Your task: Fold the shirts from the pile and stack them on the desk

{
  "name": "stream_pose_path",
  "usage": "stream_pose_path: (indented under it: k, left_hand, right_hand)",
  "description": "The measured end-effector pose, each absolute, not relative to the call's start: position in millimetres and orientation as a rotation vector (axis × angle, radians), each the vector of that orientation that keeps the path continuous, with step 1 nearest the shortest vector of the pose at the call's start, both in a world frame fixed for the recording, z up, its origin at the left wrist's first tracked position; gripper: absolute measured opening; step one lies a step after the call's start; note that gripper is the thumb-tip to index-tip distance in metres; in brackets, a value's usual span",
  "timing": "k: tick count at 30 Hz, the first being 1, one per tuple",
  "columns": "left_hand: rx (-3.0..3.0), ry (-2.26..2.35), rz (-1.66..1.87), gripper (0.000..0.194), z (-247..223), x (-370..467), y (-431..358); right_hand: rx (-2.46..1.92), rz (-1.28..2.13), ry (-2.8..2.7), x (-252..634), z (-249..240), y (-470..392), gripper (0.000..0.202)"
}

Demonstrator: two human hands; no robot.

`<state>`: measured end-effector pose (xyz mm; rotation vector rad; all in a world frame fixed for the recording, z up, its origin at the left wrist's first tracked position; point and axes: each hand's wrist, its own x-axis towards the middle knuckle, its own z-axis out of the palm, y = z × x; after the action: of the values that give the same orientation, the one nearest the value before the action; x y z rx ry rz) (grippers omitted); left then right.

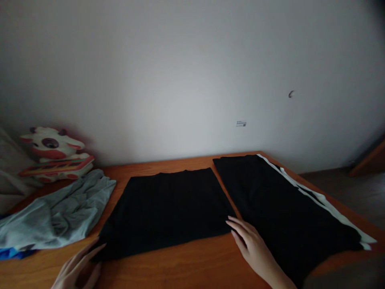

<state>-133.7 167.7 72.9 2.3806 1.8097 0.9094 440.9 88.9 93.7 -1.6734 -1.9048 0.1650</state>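
A folded black garment [168,208] lies flat on the wooden table [168,265], its exact kind not clear. My left hand [78,265] is at its near left corner, fingertips on the cloth and thumb apart from the fingers. At the near right corner, my right hand [251,245] rests its outstretched fingertips on the edge of the fabric. Both hands look open, with no cloth visibly pinched. To the right lies a second black garment [276,200] with white strips along its far right side; my right wrist passes over its near left part.
On the left, a crumpled grey garment [66,212] lies with a bit of blue cloth [13,253] under it. Behind it stands a cow-shaped toy [55,154] with a keyboard. A pale wall [180,88] rises along the table's back edge. Floor [333,188] shows at right.
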Motion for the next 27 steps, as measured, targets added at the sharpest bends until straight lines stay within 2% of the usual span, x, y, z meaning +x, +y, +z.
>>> stream_pose_path:
  k: [10, 27]
  left_hand:
    - [2.406, 1.938, 0.837, 0.044, 92.6, -122.8, 169.9]
    - [2.515, 1.880, 0.900, 0.036, 111.9, -104.9, 165.3]
  right_hand:
    - [-1.634, 0.149, -1.828, 437.0, 95.0, 88.9, 0.035]
    - [-1.594, 0.067, -1.847, 440.1, 87.0, 92.5, 0.029]
